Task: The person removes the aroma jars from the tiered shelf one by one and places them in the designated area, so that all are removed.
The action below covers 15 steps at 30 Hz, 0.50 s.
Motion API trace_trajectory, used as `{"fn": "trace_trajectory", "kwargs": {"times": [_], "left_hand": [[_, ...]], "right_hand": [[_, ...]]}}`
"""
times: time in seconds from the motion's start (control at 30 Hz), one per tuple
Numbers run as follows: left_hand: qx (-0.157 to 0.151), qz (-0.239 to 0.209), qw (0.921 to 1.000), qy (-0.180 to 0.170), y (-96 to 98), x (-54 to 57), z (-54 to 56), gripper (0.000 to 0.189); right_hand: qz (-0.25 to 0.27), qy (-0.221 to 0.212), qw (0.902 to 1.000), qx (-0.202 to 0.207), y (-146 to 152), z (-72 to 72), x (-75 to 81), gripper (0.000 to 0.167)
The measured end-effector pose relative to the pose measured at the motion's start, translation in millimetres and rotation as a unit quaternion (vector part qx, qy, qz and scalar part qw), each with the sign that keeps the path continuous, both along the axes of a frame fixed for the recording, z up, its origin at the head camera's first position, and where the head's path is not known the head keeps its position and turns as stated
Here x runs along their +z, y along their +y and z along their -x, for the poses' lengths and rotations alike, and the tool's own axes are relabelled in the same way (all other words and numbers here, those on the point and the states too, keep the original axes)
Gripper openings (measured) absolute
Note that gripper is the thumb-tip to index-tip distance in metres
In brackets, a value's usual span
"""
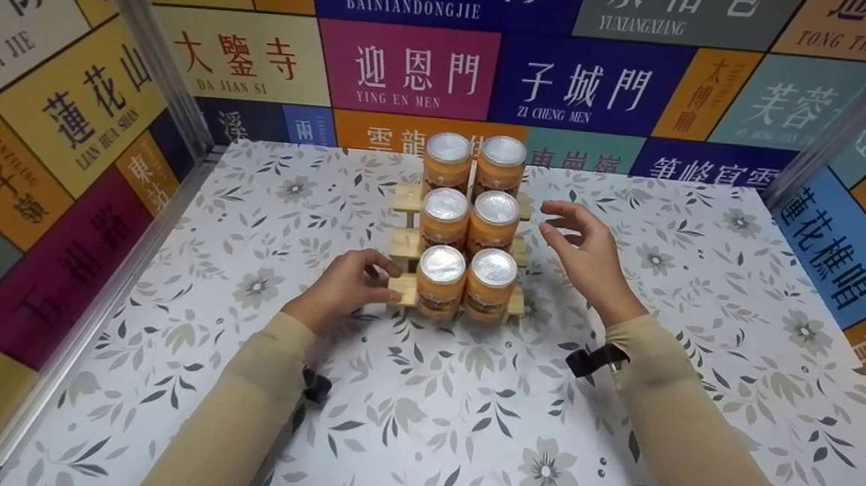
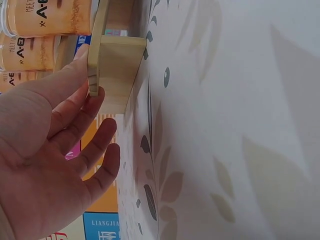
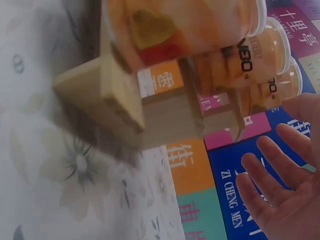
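Our left hand pinches the front step of the wooden rack, probably steadying it on the table; our right hand hovers beside, fingers parted. Six jars climb the rack in pairs, presumably so each shows.

Sideways wrist views, seemingly near rack.

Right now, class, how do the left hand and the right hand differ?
The left hand pinches the rack; the right hand holds nothing and is apart from it. In the head view, the left hand appears lower, the right hand higher. Both are bare, below tan sleeves.
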<state>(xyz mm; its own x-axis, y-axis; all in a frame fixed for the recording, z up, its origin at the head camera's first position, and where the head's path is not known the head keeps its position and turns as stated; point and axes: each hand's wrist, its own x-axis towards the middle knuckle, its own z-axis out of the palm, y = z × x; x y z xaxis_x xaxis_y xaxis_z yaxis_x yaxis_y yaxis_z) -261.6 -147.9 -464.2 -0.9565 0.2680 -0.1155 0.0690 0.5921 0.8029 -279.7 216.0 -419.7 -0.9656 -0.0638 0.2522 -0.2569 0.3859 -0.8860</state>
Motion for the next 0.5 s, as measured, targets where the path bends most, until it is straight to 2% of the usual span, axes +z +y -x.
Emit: {"fn": "trace_trajectory", "kwargs": {"times": [0.27,0.37,0.5], "left_hand": [[0.007,0.005,1.0,0.001,0.8,-0.4,-1.2,0.037],[0.013,0.003,0.9999,-0.003,0.7,0.1,-1.3,0.038],[0.017,0.002,0.9998,-0.009,2.3,1.2,-0.8,0.038]], "right_hand": [[0.047,-0.013,0.9988,0.003,-19.8,10.6,18.7,0.045],[0.07,-0.003,0.9975,0.008,-24.3,20.7,19.7,0.046],[0.086,0.01,0.9961,0.015,-28.9,27.0,24.6,0.047]]}}
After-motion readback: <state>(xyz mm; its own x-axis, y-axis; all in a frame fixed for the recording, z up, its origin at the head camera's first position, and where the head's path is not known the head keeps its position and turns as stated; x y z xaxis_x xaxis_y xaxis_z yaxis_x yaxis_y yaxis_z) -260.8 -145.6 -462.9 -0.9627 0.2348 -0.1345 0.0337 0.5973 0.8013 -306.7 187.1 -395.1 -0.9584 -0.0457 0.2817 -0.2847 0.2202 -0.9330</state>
